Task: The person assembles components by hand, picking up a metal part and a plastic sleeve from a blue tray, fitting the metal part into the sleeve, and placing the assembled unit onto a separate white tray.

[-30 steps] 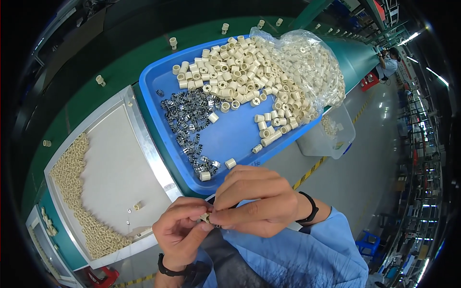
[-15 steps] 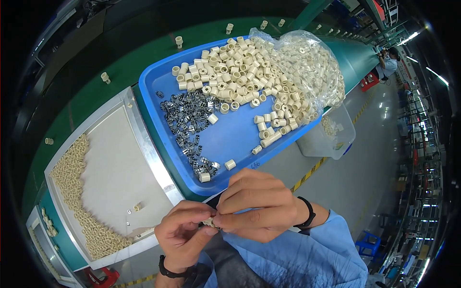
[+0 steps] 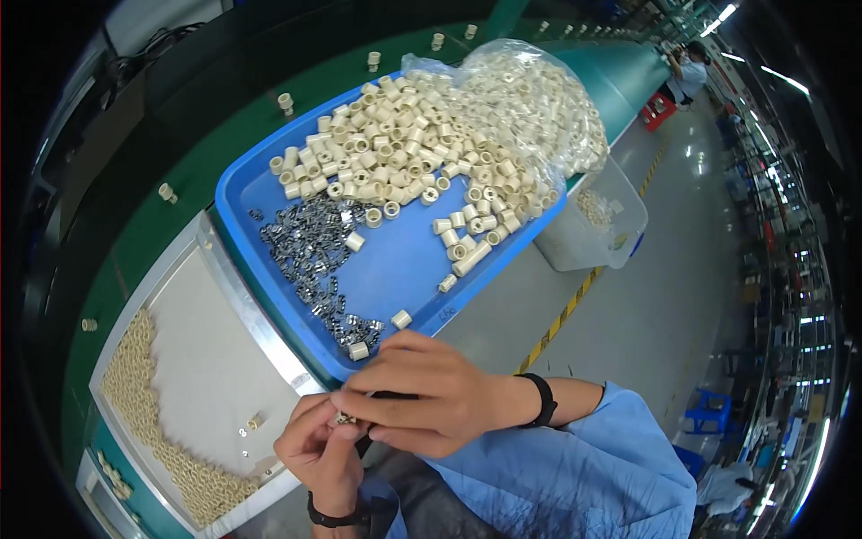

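My left hand (image 3: 314, 454) pinches a small cream plastic part (image 3: 345, 419) between thumb and fingers; dark metal seems to show on it. Over it comes my right hand (image 3: 426, 391), its fingers closed at the same part and covering much of it. Both hands are just in front of the near corner of a blue tray (image 3: 386, 278). In that tray lie a heap of cream plastic sleeves (image 3: 386, 148) and a pile of small shiny metal clips (image 3: 310, 247). Several loose sleeves, one of them a cream sleeve (image 3: 401, 319), lie near the tray's front edge.
A clear plastic bag (image 3: 539, 103) of sleeves rests on the tray's far right. On the left, a white framed tray (image 3: 215, 350) holds many small cream parts (image 3: 135, 377). Parts stand spaced along the green belt (image 3: 135, 242). A translucent bin (image 3: 575, 238) is beyond the tray.
The view has shifted, so the trays sit differently in the picture. My hands stay together at the small part, with the right hand's fingers now reaching farther over the left fingertips.
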Available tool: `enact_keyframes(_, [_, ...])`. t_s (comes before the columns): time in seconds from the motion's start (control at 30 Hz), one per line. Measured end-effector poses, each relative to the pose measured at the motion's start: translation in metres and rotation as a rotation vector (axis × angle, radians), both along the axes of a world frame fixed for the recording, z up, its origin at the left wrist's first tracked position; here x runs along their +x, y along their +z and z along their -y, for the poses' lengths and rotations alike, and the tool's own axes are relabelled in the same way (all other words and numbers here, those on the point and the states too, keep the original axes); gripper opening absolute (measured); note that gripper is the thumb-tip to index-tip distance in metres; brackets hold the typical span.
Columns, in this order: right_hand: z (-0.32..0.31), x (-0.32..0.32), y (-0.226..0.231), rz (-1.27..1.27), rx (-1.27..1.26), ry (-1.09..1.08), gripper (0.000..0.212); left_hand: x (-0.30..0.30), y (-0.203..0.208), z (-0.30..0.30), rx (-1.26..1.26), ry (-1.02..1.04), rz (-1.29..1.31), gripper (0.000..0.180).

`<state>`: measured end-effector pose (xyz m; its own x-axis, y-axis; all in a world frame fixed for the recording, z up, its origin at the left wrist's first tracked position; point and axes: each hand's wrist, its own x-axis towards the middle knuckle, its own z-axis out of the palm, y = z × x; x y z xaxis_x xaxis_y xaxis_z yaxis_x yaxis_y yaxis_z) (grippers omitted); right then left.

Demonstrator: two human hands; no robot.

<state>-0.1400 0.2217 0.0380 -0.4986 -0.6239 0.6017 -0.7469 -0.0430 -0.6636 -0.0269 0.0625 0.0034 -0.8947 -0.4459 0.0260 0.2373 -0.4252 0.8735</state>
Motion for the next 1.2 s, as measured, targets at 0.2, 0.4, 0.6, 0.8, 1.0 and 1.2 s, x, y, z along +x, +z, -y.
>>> enact_keyframes(0.2, [-0.063,-0.071,0.005,-0.103,0.409,-0.297,0.035,-0.002,0.000,0.008,0.090,-0.121,0.067,0.028])
enact_keyframes(0.4, [-0.082,-0.085,-0.003,-0.184,0.741,-0.111,0.033,-0.005,0.000,0.004,0.001,-0.194,0.083,0.028])
enact_keyframes(0.6, [-0.089,-0.087,-0.013,-0.142,0.723,-0.126,0.029,-0.004,-0.006,0.003,-0.075,-0.208,0.144,0.026])
enact_keyframes(0.8, [-0.081,-0.080,-0.015,-0.200,0.483,-0.185,0.024,-0.008,0.001,-0.004,-0.098,-0.221,0.150,0.025])
enact_keyframes(1.0, [-0.059,-0.099,-0.013,-0.176,0.566,-0.364,0.019,-0.008,-0.002,-0.003,-0.111,-0.240,0.095,0.026])
enact_keyframes(1.2, [-0.024,-0.071,-0.023,-0.096,0.683,-0.155,0.022,-0.017,-0.052,0.001,-0.552,0.106,-0.368,0.019])
